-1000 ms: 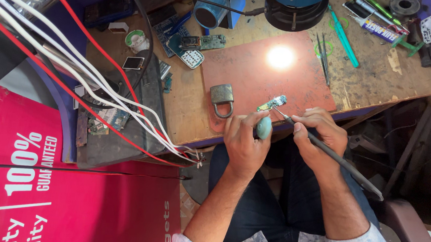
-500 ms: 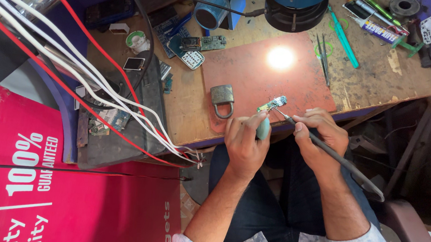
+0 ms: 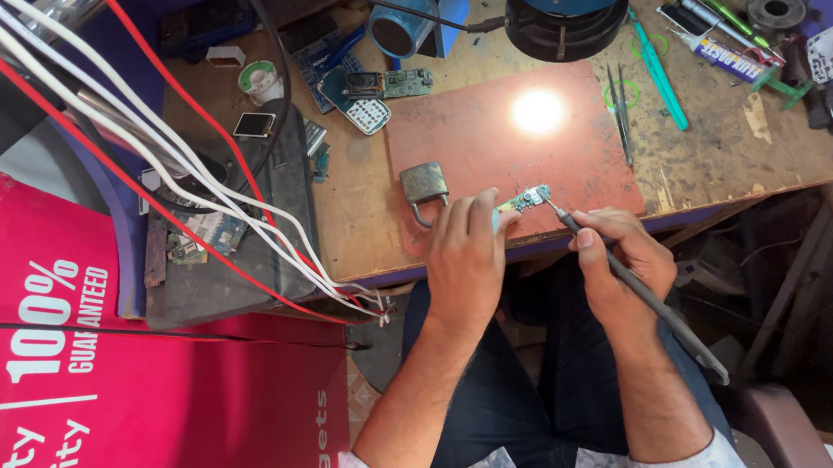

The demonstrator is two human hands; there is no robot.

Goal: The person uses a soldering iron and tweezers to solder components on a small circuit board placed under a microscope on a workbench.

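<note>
At frame centre, a small circuit board (image 3: 530, 199) is pinched by the left hand (image 3: 466, 252); a soldering iron (image 3: 644, 296) is gripped by the right hand (image 3: 622, 261), beside a padlock (image 3: 424, 184).

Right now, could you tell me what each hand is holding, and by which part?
The left hand pinches the small circuit board by its near end. The right hand grips the soldering iron near its tip, like a pen.

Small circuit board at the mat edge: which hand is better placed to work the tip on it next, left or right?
Right. The right hand holds the soldering iron with its tip at the small circuit board. The left hand is occupied pinching that board steady.
</note>
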